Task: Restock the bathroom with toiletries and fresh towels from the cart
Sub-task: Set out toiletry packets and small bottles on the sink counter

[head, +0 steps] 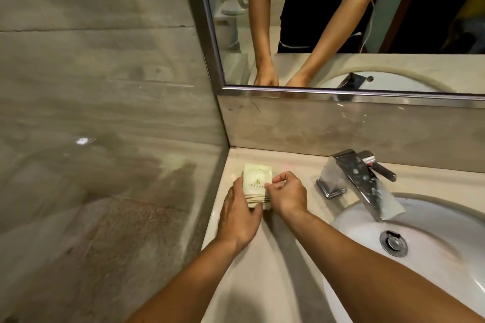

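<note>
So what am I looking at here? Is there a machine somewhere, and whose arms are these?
No machine: one picture, from a camera worn on a person's head, looking down at their own bare hands. The left hand and right hand together hold a small stack of cream toiletry packets at the back corner of a pale stone counter. To the right is a chrome faucet over a white sink with a metal drain. The mirror above reflects the person's arms and dark top.
</note>
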`<state>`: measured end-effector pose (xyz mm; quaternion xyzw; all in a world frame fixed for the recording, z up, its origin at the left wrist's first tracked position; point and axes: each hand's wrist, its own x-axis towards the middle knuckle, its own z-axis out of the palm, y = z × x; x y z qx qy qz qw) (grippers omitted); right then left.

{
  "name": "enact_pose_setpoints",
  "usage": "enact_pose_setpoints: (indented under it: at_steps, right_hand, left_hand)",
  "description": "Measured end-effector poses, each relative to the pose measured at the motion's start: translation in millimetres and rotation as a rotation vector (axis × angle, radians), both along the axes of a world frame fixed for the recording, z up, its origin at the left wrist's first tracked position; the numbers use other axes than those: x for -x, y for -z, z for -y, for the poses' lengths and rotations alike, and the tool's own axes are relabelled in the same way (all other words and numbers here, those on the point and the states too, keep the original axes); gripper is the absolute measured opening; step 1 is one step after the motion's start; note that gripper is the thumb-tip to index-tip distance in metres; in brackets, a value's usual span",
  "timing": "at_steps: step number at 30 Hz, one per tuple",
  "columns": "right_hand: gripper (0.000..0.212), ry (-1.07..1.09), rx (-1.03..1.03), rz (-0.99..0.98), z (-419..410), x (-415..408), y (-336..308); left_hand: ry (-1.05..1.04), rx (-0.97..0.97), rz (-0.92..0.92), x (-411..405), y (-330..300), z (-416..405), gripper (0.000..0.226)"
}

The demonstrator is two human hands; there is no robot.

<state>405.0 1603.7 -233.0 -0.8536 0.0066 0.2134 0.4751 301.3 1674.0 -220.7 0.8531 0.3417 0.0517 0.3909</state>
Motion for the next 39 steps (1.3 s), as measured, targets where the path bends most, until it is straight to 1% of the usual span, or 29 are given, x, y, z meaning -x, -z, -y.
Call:
enact_pose_setpoints:
  at_steps: [2,4,6,8,11,13,16,21,24,27,29,33,39]
  right_hand:
    - [0.013,-0.017,0.034,0.014,-8.1,-6.4,3.3]
    - [0.014,-0.083,0.061,0.063,-9.4,-7.6,5.3]
    - [0.017,-0.15,0.061,0.143,-4.5,-3.9,6.0]
    - [0.02,-0.24,0.039,0.259,4.7,3.7,7.3]
    - [0.025,-0.457,0.028,0.427,18.0,18.1,10.6]
    - [0.03,-0.557,0.055,0.497,22.8,22.3,14.1]
    - [0.03,-0.632,0.121,0.553,21.6,22.1,15.3]
    - [0.025,-0.607,0.12,0.598,9.3,18.5,14.7]
    - [0.027,-0.551,0.097,0.584,-3.2,10.7,13.3]
    - [0.027,-0.554,0.086,0.581,-16.7,4.3,12.7]
    - [0.026,-0.562,0.072,0.571,-24.8,0.6,12.3]
    - [0.029,-0.573,0.064,0.568,-34.8,-5.9,12.6]
    - [0.032,-0.605,0.098,0.594,-33.8,-4.5,11.4]
  left_hand:
    - [0.063,-0.081,-0.076,2.9,7.2,-5.1,0.083]
    - [0.09,-0.187,-0.112,3.1,12.7,-8.4,0.085]
    - [0.068,-0.235,-0.091,0.5,15.5,-10.6,0.076]
    - [0.05,-0.237,-0.059,-0.9,15.8,-11.3,0.064]
    - [0.068,-0.235,-0.016,0.2,15.0,-11.8,0.05]
    - [0.074,-0.24,-0.006,0.6,15.1,-14.5,0.045]
    - [0.103,-0.299,-0.046,-2.5,13.4,-21.3,0.041]
    - [0.154,-0.427,-0.111,-9.6,17.1,-32.1,0.038]
    - [0.174,-0.514,-0.141,-15.6,19.2,-36.7,0.045]
    - [0.162,-0.588,-0.159,-22.0,18.9,-40.6,0.056]
    - [0.16,-0.595,-0.183,-27.7,18.6,-44.0,0.056]
    - [0.167,-0.595,-0.204,-40.5,17.4,-52.5,0.048]
    - [0.162,-0.609,-0.208,-43.7,19.9,-55.2,0.05]
